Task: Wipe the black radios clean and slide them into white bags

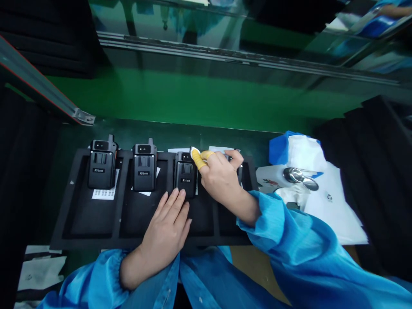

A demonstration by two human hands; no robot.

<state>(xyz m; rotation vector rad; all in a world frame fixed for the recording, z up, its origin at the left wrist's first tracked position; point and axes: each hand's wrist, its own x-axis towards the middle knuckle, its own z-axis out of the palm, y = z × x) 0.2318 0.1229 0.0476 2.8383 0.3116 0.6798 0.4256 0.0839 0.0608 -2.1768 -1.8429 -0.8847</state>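
A black foam tray (80, 223) lies on the green bench with black Riton radio units standing in its slots: one at the left (101, 165), one in the middle (144, 168) and a third (185, 174). My left hand (167, 225) lies flat on the tray, fingers together, its fingertips touching the bottom of the third unit. My right hand (219, 174), with a yellow finger cot on the forefinger, pinches a small white piece (194, 151) against the top of that third unit. Blue sleeves cover both arms.
White paper slips lie under the units. At the right stand a blue-and-white pack of wipes (296, 148), a white dispenser bottle with a metal top (301, 177) and white sheets (334, 201). Black foam stacks flank both sides. A metal rail crosses behind.
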